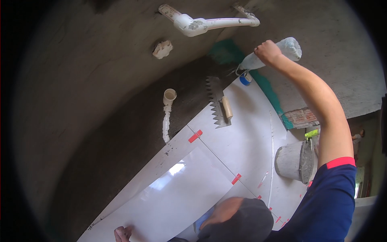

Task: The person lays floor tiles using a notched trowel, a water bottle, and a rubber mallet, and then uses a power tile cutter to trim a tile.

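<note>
Head view. The right hand (267, 51) is clamped around a clear plastic bottle (278, 52), tilted with its neck down toward the wet mortar bed (189, 92) at the top edge of the white tiles (242, 141). The left hand (123, 233) rests with fingers spread flat on the glossy tile (177, 197) at the lower edge, holding nothing. A notched trowel (219, 105) lies on the tile just below the bottle. Red spacers (195, 136) sit in the joints; a grey bucket (294, 161) stands to the right, well apart.
</note>
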